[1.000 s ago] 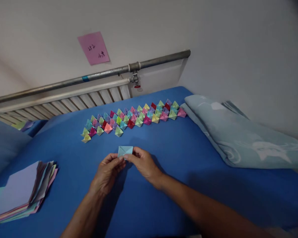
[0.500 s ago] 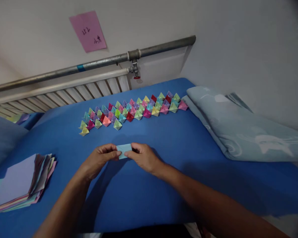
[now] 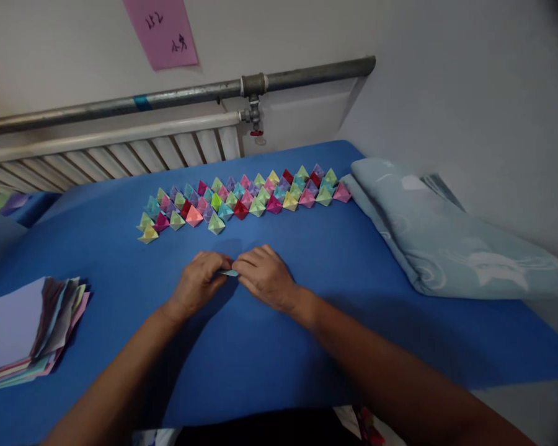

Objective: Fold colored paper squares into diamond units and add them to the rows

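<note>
A small light blue paper is held between my two hands above the blue surface. Only a thin strip of it shows, mostly covered by fingers. My left hand pinches its left end. My right hand has its fingers closed over the right end. Just beyond the hands, folded paper pieces in many colours stand in several staggered rows.
At the left lies a stack of coloured paper sheets. A folded grey-green blanket rests at the right. Behind the blue surface are a white radiator, a metal pipe and a pink sheet on the wall.
The light blue paper has gone from facing the camera to a thin, edge-on strip. My right hand's fingers have come over it, and the view has shifted slightly.
</note>
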{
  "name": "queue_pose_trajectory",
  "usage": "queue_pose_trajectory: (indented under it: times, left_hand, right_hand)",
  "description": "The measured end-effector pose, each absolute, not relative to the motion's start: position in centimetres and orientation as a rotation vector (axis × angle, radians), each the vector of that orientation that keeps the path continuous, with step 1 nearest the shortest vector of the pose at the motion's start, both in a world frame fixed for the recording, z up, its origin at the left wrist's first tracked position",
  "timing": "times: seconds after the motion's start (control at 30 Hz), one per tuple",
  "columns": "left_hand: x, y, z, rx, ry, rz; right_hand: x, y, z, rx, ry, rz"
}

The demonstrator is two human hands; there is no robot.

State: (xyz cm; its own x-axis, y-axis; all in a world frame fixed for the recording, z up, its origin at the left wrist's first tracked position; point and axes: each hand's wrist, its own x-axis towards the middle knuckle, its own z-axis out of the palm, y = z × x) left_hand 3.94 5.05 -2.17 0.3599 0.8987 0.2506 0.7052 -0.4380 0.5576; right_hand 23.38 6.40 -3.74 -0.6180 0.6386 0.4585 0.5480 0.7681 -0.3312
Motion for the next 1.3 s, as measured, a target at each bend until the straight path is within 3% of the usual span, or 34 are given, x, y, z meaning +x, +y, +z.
queue_pose_trajectory:
  times: [0.13, 0.33, 0.8, 1.3]
  left_hand:
    - [3.8, 5.1, -3.9, 2.562, 1.397, 0.722]
    - [2.8, 2.6, -4.3, 2.769, 1.420, 0.611]
    - [2.7, 1.9, -4.8, 2.653, 1.491, 0.610]
    - [2.7, 2.7, -4.9, 2.682, 1.382, 0.666]
  right_hand:
    - [23.0, 6.6, -4.3, -0.884, -2.521, 0.016]
    - [23.0, 5.9, -4.6, -0.814, -2.647, 0.105]
    - [23.6, 4.8, -5.0, -1.026, -2.566, 0.437]
    - [24.6, 4.6, -4.9, -1.098, -2.477, 0.407]
